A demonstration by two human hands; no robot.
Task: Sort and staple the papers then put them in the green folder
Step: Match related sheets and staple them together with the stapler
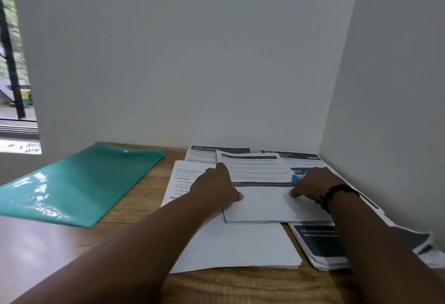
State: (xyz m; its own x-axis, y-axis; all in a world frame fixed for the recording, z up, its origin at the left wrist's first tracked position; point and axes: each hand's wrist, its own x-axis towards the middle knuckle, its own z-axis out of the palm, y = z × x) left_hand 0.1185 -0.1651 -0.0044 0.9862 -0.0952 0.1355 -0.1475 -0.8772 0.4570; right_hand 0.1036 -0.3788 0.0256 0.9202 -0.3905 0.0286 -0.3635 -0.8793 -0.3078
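Hands [265,189] on paper stack [265,205].

I see two bare forearms entering from the lower edge, with no sleeve on either within my view. The left hand [218,187] carries no ring, band or glove that I can make out. The right hand [310,187] is likewise ungloved. Just behind the right hand, a narrow black wrist strap of matte material [338,191] encircles the wrist; its face or clasp I cannot make out.
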